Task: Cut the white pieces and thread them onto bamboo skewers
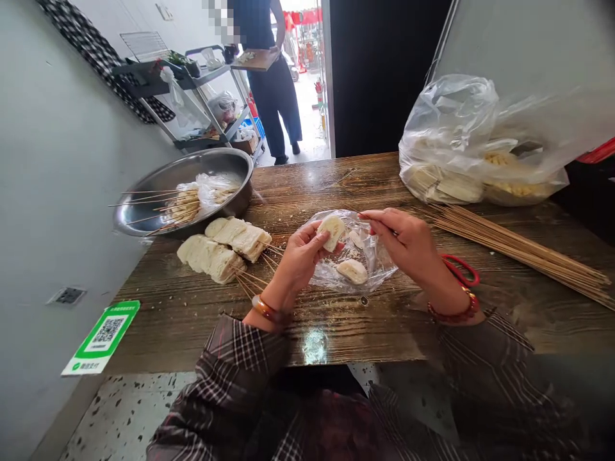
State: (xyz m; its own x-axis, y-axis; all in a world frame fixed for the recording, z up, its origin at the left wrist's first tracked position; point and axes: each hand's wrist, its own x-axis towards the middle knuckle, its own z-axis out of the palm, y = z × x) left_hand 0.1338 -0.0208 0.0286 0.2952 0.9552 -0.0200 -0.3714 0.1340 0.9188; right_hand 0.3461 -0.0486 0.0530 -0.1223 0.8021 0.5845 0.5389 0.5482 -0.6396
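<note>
My left hand [302, 253] grips a pale, spongy slice [332, 230] that looks like bread, thumb across its front. Level with it on the right, my right hand [406, 240] is closed in a pinch on a thin bamboo skewer [364, 216], whose tip points toward the slice. Most of the skewer is hard to make out. Beneath both hands lies a crumpled clear plastic bag [329, 280] with crumbs and another slice [353, 271] on it. To the left, two stacks of skewered slices [211, 258] rest on the wooden table [230, 339], sticks toward me.
A metal basin [243, 176] with skewered food stands back left. Loose bamboo skewers [519, 253] and red-handled scissors [461, 269] lie right, before a filled plastic bag [446, 147]. A payment-code card [103, 336] is at the left edge. Beyond, a person [276, 102] holds a board near a cart.
</note>
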